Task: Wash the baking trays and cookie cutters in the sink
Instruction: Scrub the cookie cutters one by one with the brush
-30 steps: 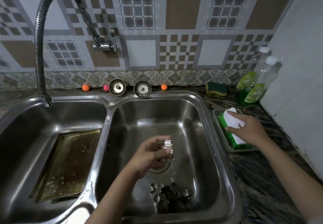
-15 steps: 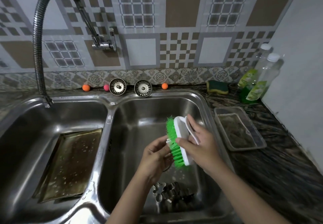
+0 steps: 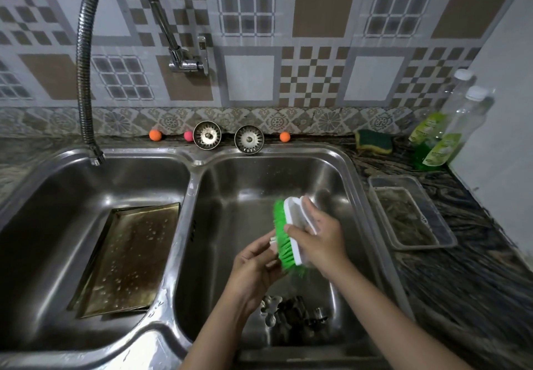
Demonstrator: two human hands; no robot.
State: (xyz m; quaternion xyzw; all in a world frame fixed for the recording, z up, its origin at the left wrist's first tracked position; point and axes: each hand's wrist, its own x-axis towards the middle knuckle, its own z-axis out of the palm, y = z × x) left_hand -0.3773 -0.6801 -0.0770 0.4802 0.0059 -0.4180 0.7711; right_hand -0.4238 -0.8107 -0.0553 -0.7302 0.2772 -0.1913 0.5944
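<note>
While the brush (image 3: 288,232) is gripped by the right hand (image 3: 320,240), its fingers curled over the white back, a small cookie cutter (image 3: 272,243) is pinched in the curled fingers of the left hand (image 3: 253,266) and met by the green bristles. Only a pale edge of the cutter is seen; its shape cannot be told. The brush's long axis is set sloping, roughly away from the person, with the bristles turned leftward toward the cutter, so a scrubbing stroke is judged to run along that axis. Both hands are held above the middle of the right basin (image 3: 288,179), with open room on every side before its walls are reached. Directly beneath the wrists, at the near end of the basin floor, the remaining cutters (image 3: 291,312) are heaped, somewhat nearer the left hand. In the left basin (image 3: 86,196), beyond the dividing ridge, a baking tray (image 3: 127,257) is leaned, spotted with droplets, its long axis running near to far. An empty plastic tub (image 3: 409,211) is set on the counter just right of the sink.
</note>
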